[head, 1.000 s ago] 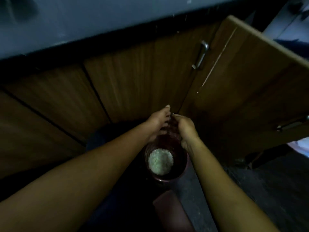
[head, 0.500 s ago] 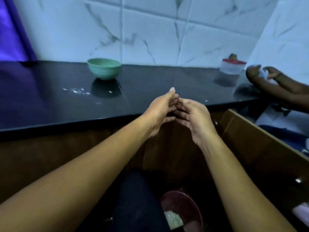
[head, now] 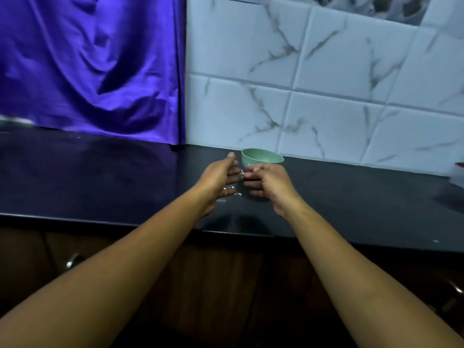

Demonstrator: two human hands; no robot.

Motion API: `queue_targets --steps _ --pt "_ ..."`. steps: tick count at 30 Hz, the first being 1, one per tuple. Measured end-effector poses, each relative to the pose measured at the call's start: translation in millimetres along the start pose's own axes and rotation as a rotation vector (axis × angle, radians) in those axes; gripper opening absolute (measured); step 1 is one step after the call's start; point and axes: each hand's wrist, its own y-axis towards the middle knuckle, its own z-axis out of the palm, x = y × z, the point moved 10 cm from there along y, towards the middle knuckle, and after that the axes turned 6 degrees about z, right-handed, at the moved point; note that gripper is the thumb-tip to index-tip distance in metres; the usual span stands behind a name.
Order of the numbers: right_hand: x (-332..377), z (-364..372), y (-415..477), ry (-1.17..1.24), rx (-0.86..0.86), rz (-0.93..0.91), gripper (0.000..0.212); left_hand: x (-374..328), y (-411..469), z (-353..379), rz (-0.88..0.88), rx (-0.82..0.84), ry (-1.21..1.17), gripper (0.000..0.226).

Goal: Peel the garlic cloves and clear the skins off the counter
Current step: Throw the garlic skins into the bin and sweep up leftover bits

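Now on skin clearing, I judge: no cloves in view, and I can't see into the bowl point(head: 248, 160). L hand point(head: 221, 177) is spread, fingers straight, palm turned to R hand point(head: 268, 183), low over the bench point(head: 100, 177). R hand's fingers are curled; thumb & forefinger seem to pinch a tiny white scrap point(head: 241, 171) betw. the hands. More skins point(head: 229, 188) lie on the bench just under L fingers, near the bowl. Next: sweep those flecks into L palm w/ R hand. They're light, so go slow & flat.
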Motion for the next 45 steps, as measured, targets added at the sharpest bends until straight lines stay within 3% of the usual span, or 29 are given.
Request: queue_targets --steps 5,13,17,22,27,36,41,45 --pt "-4 11 42 -0.113 -0.006 -0.121 0.014 4 32 -48 0.039 -0.106 0.056 0.022" --pt "-17 0 74 -0.117 -0.042 -0.242 0.021 14 84 -47 0.161 0.008 0.274 0.022" --pt "-21 3 83 -0.045 0.009 -0.246 0.027 14 92 -53 0.270 -0.027 0.322 0.013" --pt "-25 11 96 -0.068 0.046 -0.233 0.013 12 94 -48 0.355 -0.017 0.420 0.007" --pt "-21 13 98 -0.082 0.037 -0.283 0.025 10 92 -49 0.376 -0.016 0.445 0.006" --pt "-23 10 95 -0.012 0.050 -0.283 0.006 8 91 -56 0.407 -0.061 0.529 0.009" --pt "-27 6 95 0.008 0.012 -0.283 0.018 1 89 -61 0.454 -0.107 0.792 0.007" --pt "-28 9 93 -0.070 0.048 -0.311 0.005 4 90 -58 0.432 -0.070 1.010 0.012"
